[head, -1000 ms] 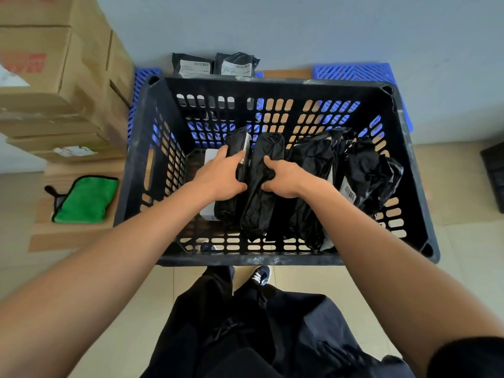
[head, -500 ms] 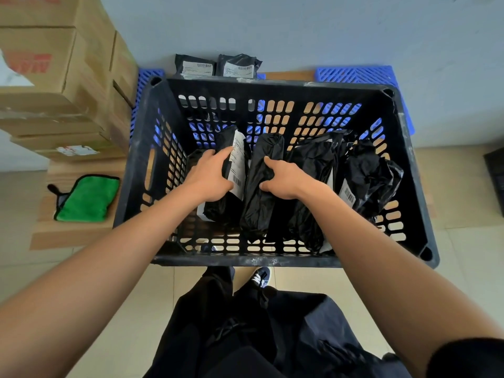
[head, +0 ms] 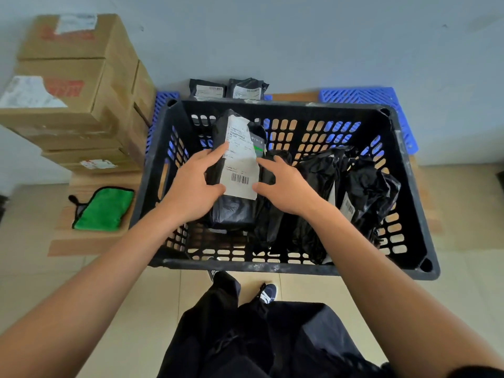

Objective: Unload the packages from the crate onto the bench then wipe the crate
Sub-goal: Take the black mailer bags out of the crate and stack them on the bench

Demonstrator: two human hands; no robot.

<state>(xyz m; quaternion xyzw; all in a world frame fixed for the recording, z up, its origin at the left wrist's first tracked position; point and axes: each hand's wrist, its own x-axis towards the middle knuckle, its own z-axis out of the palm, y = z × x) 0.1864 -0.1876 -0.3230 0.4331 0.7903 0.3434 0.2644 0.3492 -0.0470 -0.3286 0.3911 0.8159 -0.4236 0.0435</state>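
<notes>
A black slotted crate [head: 245,264] stands on a low wooden bench [head: 296,96]. My left hand [head: 191,195] grips a black package [head: 231,211] with a white barcode label and holds it raised over the crate's left half. My right hand [head: 289,186] touches the right edge of that package with thumb and forefinger, its fingers spread. Several more crumpled black packages [head: 313,192] lean together in the crate's middle and right. Two black packages [head: 207,90] lie on the bench behind the crate, against the wall.
A green cloth [head: 105,208] lies on the wooden boards left of the crate. Stacked cardboard boxes [head: 68,91] stand at the left. Blue plastic grids [head: 368,96] sit under the crate's far side. My legs and shoes are below the crate's near rim.
My left hand has lifted the labelled package up out of the row. My right hand has let go of the neighbouring rolled package and moved to the lifted one's right edge.
</notes>
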